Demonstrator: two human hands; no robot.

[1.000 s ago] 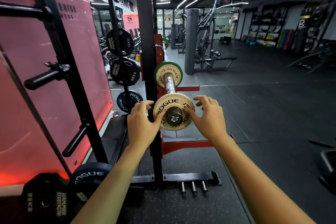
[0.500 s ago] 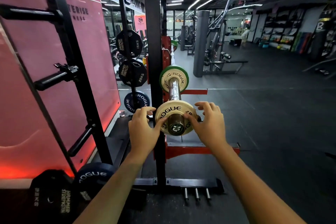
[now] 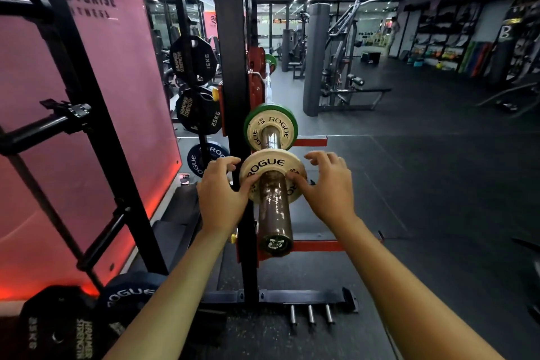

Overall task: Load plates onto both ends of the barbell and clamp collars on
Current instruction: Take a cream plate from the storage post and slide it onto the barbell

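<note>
The left hand (image 3: 220, 194) holds the left edge of a small tan plate (image 3: 270, 165), with its fingers (image 3: 226, 161) curled over the rim and the thumb on the front. The plate sits on the thick end of the bar (image 3: 275, 215), part way along it. The right hand (image 3: 327, 184) holds the right edge the same way. Just past the fingers, farther down the bar, a green plate (image 3: 293, 123) with another tan plate (image 3: 257, 128) sits against the black rack post (image 3: 228, 38).
</note>
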